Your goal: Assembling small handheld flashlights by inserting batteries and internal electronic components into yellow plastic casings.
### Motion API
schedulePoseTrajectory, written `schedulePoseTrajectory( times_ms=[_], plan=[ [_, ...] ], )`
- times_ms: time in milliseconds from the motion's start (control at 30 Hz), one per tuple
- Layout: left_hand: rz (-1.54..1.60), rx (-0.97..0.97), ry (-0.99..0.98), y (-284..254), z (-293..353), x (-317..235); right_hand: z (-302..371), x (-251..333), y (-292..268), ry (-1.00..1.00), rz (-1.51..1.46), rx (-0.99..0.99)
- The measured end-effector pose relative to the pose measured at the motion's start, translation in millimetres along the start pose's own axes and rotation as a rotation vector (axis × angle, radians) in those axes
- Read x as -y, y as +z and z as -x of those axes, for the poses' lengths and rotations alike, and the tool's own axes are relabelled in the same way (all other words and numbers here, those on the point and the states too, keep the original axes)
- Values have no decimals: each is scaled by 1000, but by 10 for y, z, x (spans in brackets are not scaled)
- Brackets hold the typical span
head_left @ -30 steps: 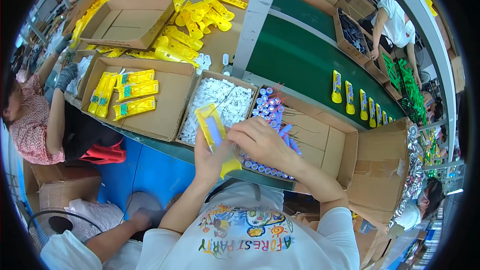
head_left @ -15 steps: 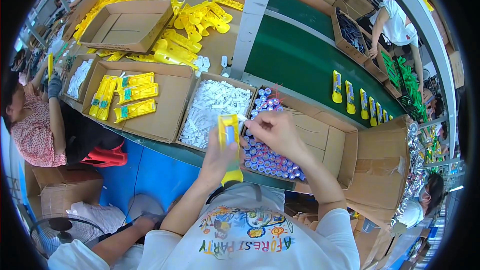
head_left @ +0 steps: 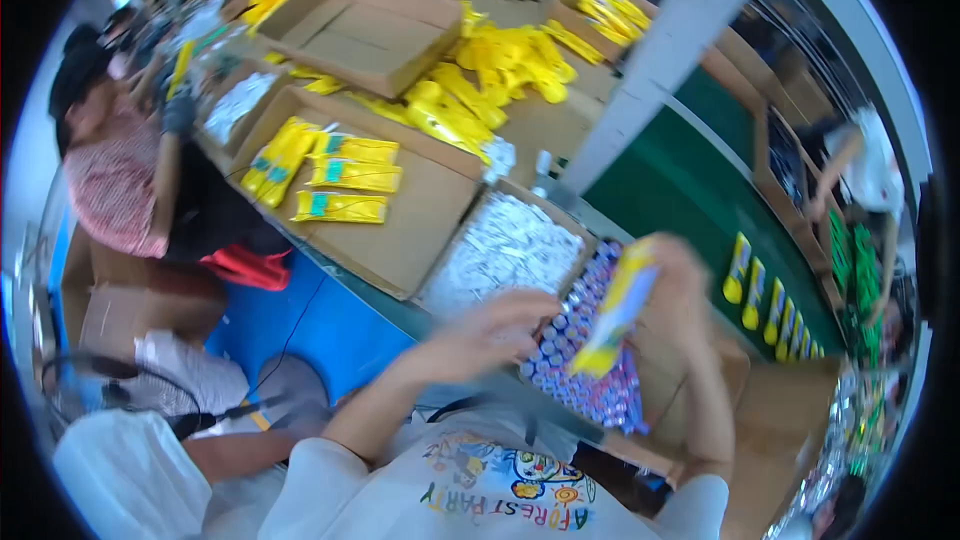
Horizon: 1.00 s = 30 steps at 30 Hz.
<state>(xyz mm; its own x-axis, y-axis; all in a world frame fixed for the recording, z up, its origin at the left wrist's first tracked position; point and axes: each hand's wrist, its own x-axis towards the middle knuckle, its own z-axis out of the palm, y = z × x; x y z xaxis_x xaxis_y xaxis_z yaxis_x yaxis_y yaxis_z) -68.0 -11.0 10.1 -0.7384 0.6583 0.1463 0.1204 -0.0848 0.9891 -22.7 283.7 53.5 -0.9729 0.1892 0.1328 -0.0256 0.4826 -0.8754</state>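
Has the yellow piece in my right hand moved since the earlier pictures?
Yes, to the right: the yellow piece partly covered the box of white parts before, and now appears over the purple cylinders to its right.

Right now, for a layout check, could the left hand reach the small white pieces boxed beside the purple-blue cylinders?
Probably yes: the left hand is near the small white pieces, which lie uncovered, and the right hand holds the long yellow plastic housing clear of them.

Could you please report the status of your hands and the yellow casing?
Right hand gripping yellow casing, above purple-blue cylinders. Left hand blurred, apart from casing, grip unclear. Nothing visibly blocking the casing.
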Motion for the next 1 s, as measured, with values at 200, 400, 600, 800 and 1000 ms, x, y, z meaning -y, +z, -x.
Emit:
schedulePoseTrajectory(
  times_ms=[200, 400, 600, 800, 1000],
  plan=[
    [-999, -629, -25, -1927, -144, -66, -1257, -2793, -2562, -91, 1068, -437],
    [-1348, -111, -336, -2399, -311, 41, -1110, -2710, -2187, -204, 994, -229],
    [-1743, 63, -77, -2513, -563, 107, -54, -436, -927, -166, 616, -56],
    [-731, -545, -120, -1982, -596, -147, 740, 139, -339, -98, 399, 99],
    [884, 98, -645, 207, -331, -218, 768, 468, 445, -448, 448, -35]
  ],
)
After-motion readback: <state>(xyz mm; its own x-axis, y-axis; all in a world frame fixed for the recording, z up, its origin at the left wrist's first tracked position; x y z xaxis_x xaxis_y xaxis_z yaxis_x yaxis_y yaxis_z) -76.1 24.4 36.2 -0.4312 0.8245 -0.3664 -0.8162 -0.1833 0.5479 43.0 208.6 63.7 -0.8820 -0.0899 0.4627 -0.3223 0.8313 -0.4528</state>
